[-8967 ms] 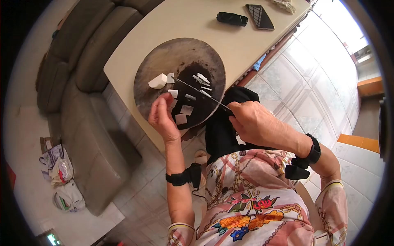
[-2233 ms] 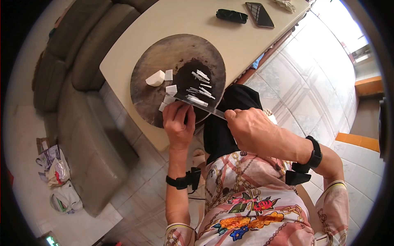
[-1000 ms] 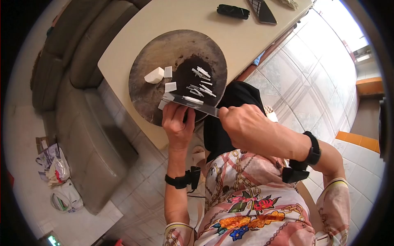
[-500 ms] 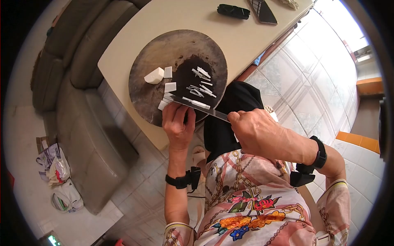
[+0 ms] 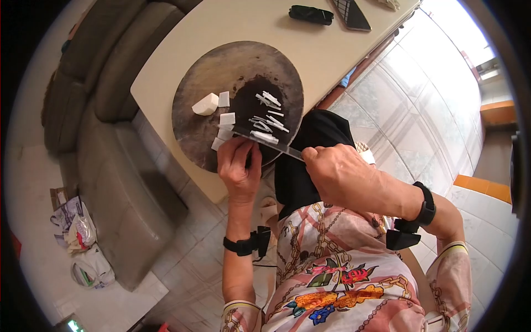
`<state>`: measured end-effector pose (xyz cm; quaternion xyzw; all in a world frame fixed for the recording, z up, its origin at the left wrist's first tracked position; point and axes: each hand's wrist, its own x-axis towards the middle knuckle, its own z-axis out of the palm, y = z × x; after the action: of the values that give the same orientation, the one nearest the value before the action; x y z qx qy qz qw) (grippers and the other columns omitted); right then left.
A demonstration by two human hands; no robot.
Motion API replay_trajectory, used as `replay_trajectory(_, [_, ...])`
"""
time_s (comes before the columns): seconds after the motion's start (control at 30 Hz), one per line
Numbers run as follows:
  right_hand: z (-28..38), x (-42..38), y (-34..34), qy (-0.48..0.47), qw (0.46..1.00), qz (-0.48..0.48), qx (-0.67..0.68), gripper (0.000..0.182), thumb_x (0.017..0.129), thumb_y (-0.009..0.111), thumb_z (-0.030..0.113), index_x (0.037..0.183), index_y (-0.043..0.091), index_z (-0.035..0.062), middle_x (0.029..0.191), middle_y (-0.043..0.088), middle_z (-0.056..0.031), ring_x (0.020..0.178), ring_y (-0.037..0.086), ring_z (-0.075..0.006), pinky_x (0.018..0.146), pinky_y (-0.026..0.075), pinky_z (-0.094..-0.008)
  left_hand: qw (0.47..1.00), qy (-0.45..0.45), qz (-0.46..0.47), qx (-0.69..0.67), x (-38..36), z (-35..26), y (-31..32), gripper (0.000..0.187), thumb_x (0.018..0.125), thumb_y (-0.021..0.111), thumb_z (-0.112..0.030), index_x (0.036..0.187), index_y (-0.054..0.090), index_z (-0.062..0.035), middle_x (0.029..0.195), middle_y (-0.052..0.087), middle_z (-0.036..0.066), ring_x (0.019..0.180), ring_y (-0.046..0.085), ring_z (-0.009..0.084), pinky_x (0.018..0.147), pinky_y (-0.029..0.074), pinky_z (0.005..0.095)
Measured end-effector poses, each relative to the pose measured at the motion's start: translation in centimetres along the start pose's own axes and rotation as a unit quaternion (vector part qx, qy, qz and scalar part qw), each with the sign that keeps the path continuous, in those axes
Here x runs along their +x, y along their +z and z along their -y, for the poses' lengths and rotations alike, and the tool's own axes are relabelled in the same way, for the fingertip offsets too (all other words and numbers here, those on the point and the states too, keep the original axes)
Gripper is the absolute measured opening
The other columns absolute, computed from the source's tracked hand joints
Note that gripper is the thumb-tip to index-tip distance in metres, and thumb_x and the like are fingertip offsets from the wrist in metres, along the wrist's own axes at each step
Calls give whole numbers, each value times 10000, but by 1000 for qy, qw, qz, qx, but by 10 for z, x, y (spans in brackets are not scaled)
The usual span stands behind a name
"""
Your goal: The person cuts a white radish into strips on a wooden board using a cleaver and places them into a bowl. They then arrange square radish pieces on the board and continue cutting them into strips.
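Note:
My right hand [image 5: 334, 169] is wrapped round the handle of a knife [image 5: 282, 148], whose blade reaches left over the lower part of a round dark board [image 5: 193, 83]. Close against the blade's near side is my left hand [image 5: 239, 163], fingers bent down at the board's edge; what they press on is hidden. Thin white strips [image 5: 264, 136] lie just beyond the blade, with more strips [image 5: 269, 100] farther up. Flat white slices [image 5: 227, 119] sit left of them, beside a thick white block [image 5: 206, 104].
The board rests on a cream table [image 5: 232, 22]. At its far side are a black case [image 5: 311, 15] and a dark phone [image 5: 352, 15]. A grey sofa [image 5: 119, 182] stands on the left, with bags [image 5: 74, 227] on the floor beside it.
The knife and my right hand have shifted slightly left. The strips beside the blade now lie in a tighter bunch, a little apart from it. My left hand has barely moved.

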<state>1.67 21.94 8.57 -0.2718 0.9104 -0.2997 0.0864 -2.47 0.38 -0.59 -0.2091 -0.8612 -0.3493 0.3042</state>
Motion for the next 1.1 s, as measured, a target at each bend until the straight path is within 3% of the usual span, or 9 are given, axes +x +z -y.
replay_trajectory(0.33, [11, 0, -6, 2, 999, 39, -33, 240, 616, 611, -44, 818, 485, -77, 676, 566, -208, 595, 596, -384, 508, 467, -426, 999, -20, 31, 15, -2, 0, -5, 174, 665, 705, 34, 824, 648, -6, 855, 605, 104, 790, 582, 302, 706, 482, 384])
replay_trajectory(0.63, [-3, 2, 2, 5, 999, -36, 1, 174, 654, 603, -34, 782, 488, -61, 618, 548, -206, 594, 588, -393, 513, 469, -428, 1000, 3, 14, 10, -1, 0, -3, 168, 695, 703, 36, 851, 661, -10, 913, 629, 104, 838, 599, 299, 746, 496, 375])
replay_trajectory(0.8, [3, -6, -10, 5, 999, 30, 19, 171, 648, 599, -41, 772, 484, -64, 615, 537, -205, 590, 583, -395, 508, 454, -440, 1000, -13, 17, 21, -3, 0, -5, 169, 701, 703, 36, 859, 662, -6, 915, 629, 109, 844, 601, 303, 750, 496, 380])
replay_trajectory(1.1, [7, 10, -3, -15, 1000, 22, -3, 201, 638, 605, -39, 800, 490, -72, 615, 550, -207, 589, 592, -392, 514, 465, -434, 999, -12, 40, 5, -3, 3, -6, 159, 702, 688, 45, 849, 651, -1, 902, 618, 113, 826, 596, 307, 731, 493, 390])
